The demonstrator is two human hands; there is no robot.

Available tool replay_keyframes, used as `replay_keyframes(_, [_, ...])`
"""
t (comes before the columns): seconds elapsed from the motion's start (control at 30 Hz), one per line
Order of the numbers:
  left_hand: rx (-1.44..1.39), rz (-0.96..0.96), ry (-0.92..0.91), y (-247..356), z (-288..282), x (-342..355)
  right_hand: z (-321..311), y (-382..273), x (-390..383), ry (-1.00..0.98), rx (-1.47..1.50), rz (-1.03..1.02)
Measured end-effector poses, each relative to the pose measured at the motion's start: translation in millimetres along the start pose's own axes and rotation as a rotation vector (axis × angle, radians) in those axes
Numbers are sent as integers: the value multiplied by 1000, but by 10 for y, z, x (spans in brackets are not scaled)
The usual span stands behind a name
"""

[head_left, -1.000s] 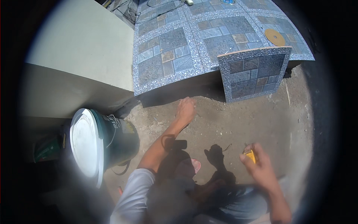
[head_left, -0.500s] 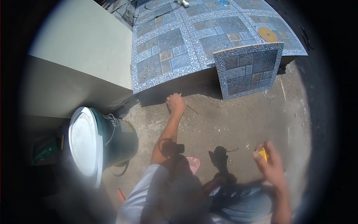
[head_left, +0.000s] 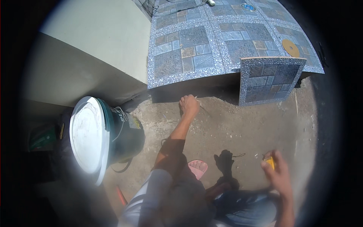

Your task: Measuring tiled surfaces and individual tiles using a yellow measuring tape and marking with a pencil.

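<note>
My left hand [head_left: 190, 106] reaches forward to the ground just below the front edge of the tiled surface [head_left: 218, 72]. Its fingers are closed, and a thin pale tip sticks out beside them; the rest of what it holds is hidden. Low on the right, my right hand [head_left: 279, 174] is wrapped round a small yellow tape measure [head_left: 269, 162], partly covered by the fingers. A square patterned tile [head_left: 270, 81] leans upright against the front of the tiled surface, to the right of my left hand.
A dark green bucket [head_left: 126, 138] with a white lid [head_left: 87, 132] tips toward the left, near a pale wall [head_left: 98, 38]. A round tan disc [head_left: 290, 48] and cables [head_left: 177, 10] lie on the tiles. My foot in a pink slipper [head_left: 197, 168] rests on the rough ground.
The whole view has shifted, so the tiles and leaning tile sit farther right and lower. My left hand stays by the tiled edge, and my right hand still grips the tape measure.
</note>
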State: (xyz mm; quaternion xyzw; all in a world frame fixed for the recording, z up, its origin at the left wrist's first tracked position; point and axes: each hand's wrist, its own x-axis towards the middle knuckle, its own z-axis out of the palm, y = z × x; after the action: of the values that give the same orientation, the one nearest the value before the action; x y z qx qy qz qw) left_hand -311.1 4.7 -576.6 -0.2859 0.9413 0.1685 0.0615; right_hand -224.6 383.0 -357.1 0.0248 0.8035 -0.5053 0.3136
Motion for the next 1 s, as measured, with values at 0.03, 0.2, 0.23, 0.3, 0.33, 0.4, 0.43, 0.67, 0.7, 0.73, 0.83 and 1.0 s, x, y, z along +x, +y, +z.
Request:
replay_keyframes(0.03, [7,-1,-129,194,53,11,-5,29,38,20,-11,-3])
replay_keyframes(0.2, [-422,1006,-438,876,289,-1050,27,-72,164,10,154,115])
replay_keyframes(0.23, [-644,988,-456,878,337,-1267,65,-107,187,18,234,140])
replay_keyframes(0.3, [-697,832,-699,978,14,-1470,77,-119,210,48,227,166])
replay_keyframes(0.33, [-738,665,-917,1030,-147,-1554,73,-122,213,73,214,176])
replay_keyframes(0.4, [-948,557,-980,1098,-256,-1624,68,-94,239,81,103,224])
replay_keyframes(0.43, [-1152,437,-1026,1131,-316,-1668,103,-44,269,67,-37,54])
replay_keyframes(0.67, [-1267,160,-1193,1133,-540,-1833,271,-16,379,-106,-164,-106])
replay_keyframes(0.7, [-1271,156,-1182,1084,-496,-1868,289,-26,374,-131,-202,-76])
replay_keyframes(0.73, [-1302,113,-1206,1048,-505,-1891,307,-51,369,-150,-239,-49])
replay_keyframes(0.83, [-1268,126,-1194,783,-665,-1810,344,-200,334,-303,-424,-34])
replay_keyframes(1.0, [-1157,93,-782,-186,-1306,-1483,174,402,356,-246,-614,-141])
